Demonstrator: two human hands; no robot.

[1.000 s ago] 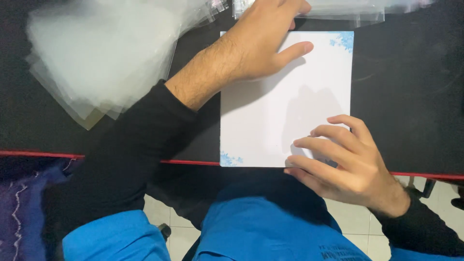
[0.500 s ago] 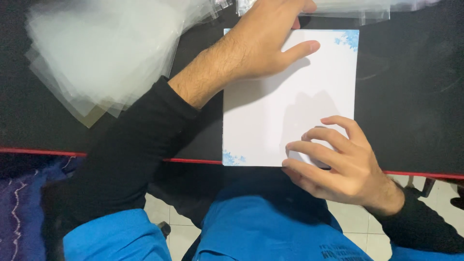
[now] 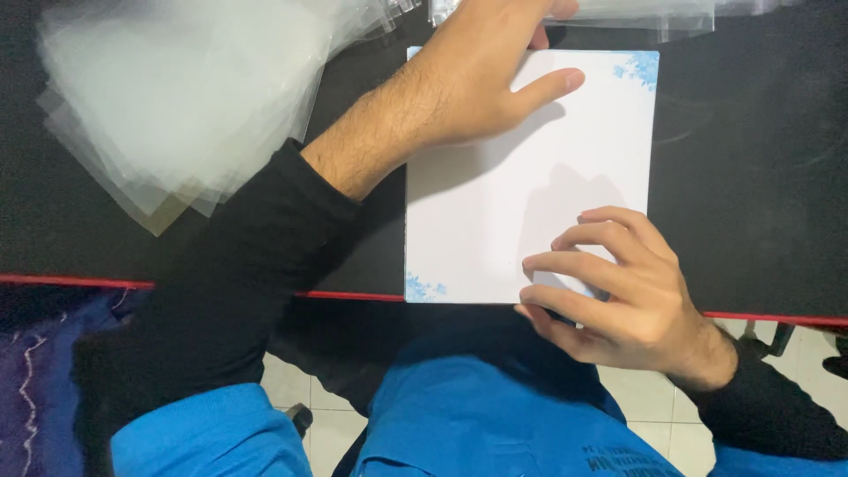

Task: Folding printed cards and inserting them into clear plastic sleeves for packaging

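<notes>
The left hand (image 3: 477,84) lies flat on the top left part of a white card (image 3: 521,190) with blue corner decoration, thumb stretched out across it, gripping nothing; the right hand (image 3: 618,287) rests on the card's lower right corner with fingers curled, the fingertips (image 3: 534,262) pressing the card, whether it pinches the edge I cannot tell; the card lies on a black table (image 3: 751,194), its lower edge at the table's red rim; a fanned stack of clear plastic sleeves (image 3: 168,97) sits to the left, more clear sleeves (image 3: 636,11) beyond.
</notes>
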